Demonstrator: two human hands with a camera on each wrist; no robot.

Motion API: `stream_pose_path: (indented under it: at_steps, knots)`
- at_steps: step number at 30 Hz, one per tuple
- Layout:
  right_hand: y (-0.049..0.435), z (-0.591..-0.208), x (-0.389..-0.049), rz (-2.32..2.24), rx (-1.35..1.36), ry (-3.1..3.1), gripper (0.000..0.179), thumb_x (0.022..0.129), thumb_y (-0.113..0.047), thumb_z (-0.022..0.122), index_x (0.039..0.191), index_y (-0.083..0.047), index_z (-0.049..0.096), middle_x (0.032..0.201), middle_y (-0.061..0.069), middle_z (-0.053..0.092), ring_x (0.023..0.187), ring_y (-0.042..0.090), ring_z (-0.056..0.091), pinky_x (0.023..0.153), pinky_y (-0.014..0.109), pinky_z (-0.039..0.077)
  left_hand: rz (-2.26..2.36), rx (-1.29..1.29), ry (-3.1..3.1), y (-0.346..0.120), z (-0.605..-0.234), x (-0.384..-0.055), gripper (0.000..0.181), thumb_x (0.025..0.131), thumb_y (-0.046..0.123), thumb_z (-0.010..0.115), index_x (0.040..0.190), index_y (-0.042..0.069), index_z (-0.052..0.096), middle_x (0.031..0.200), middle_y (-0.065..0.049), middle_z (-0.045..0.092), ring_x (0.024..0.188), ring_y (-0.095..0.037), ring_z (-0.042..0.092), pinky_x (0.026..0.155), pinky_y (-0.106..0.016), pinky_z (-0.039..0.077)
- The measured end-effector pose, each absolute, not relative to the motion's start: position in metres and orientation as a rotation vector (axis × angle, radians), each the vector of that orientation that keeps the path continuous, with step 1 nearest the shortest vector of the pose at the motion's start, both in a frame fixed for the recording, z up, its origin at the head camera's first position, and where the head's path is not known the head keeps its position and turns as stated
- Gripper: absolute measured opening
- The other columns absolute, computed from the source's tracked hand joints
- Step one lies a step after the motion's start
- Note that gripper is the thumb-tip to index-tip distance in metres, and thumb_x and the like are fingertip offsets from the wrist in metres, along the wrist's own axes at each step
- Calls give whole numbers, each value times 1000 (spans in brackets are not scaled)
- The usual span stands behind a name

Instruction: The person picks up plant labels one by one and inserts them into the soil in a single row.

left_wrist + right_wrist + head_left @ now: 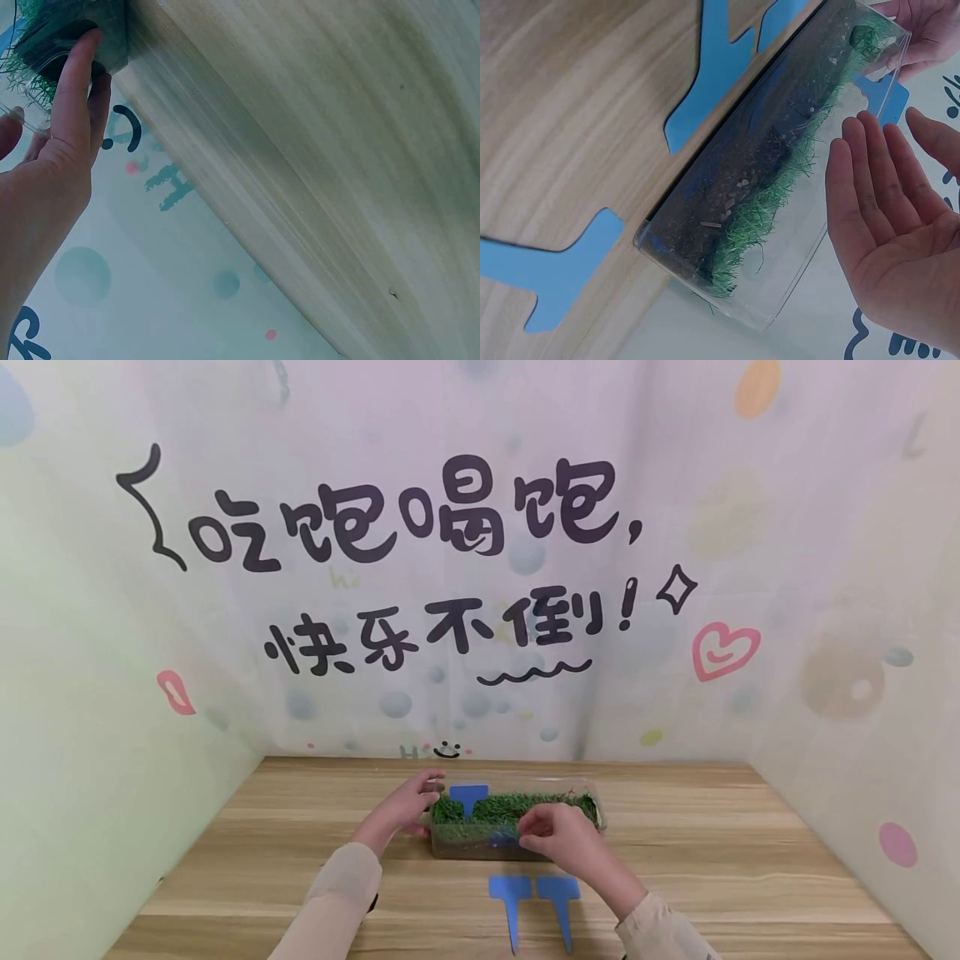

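Note:
A clear plastic box (487, 847) of soil and green grass (517, 806) sits on the table. One blue T-shaped plant label (469, 795) stands upright in the grass near its left end. My left hand (408, 802) rests with extended fingers against that end; in the left wrist view an index finger (75, 82) lies along the wall. My right hand (900, 225) is beside the box's long side, fingers nearly straight and nothing in the palm. Blue labels (512, 902) lie flat on the wood before the box, one of them (562, 270) near its right end.
The wooden table (675, 827) runs back to a printed cloth wall (465, 710) with dark lettering. Similar cloth hangs on both sides. The low box walls rise above the grass.

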State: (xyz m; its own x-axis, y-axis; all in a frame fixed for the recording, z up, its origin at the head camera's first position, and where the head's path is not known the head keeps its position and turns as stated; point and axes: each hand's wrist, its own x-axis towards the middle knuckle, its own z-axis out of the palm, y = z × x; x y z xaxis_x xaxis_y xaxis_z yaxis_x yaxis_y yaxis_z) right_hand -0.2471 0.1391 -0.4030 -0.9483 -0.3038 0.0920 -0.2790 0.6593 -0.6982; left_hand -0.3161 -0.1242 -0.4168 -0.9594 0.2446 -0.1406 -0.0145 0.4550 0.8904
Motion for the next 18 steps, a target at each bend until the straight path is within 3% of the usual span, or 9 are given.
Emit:
stream_pose_path:
  at_steps: [18]
  knots:
    - [143,-413,-244,-1135,-515,2773,9,88,-10,75,95,-5,73,83,-2,72,75,10,64,65,29,51,1514,203,2445,-124,-418,-318,46,106,4,41,152,8,37,154,-24,40,138,-49,41,69,-46,59]
